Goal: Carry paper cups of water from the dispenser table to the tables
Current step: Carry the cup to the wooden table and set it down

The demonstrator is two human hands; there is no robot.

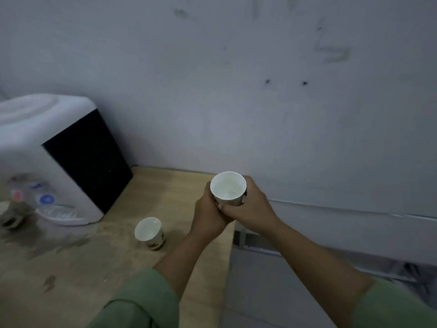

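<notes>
Both hands hold 1 cup upright above the right edge of the bench, close to the wall. The left hand wraps its lower side from the left, the right hand from the right, and the fingers of both are clenched around the cup's base, overlapping below it. Its long axis stands nearly vertical, mouth up, so the carry should turn on keeping that axis upright as the arms swing away from the bench. Neither hand is nearer; they share the grip.

The cup is white paper with a dark print low on its side. Its inside looks pale; a water surface seems to sit some way below the rim, though blur makes the level hard to judge.

A 2nd cup, same kind, stands on the bench down and left of the hands, well apart from them, between them and the dispenser at the left. It leans in the view, probably lens distortion. By my reading, it waits for a later trip.
</notes>
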